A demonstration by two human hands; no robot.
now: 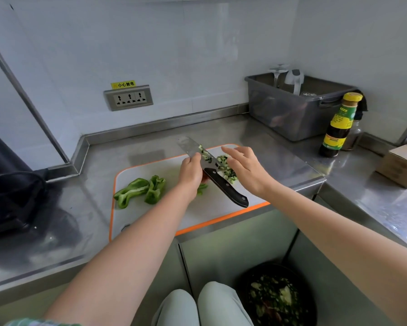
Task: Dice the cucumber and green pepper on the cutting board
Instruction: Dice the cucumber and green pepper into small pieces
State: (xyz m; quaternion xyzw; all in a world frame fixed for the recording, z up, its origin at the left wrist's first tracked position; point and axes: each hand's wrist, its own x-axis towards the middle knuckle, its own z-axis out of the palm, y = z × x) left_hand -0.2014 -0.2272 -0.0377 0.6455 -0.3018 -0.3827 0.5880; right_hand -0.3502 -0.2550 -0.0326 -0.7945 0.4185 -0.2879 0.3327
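Head-worn view, looking down, close over counter [150, 137]

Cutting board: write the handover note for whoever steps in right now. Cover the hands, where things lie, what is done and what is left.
Left hand: grips the knife near where the blade meets the handle. The blade points away, with cucumber bits stuck to it.
Right hand: open, fingers straight, beside the blade and over the diced cucumber.
Cutting board: the cucumber pile is at the far right, and the green pepper lies at the left in large pieces.
Done: the cucumber looks diced.
Left: clear the blade, then dice the pepper.
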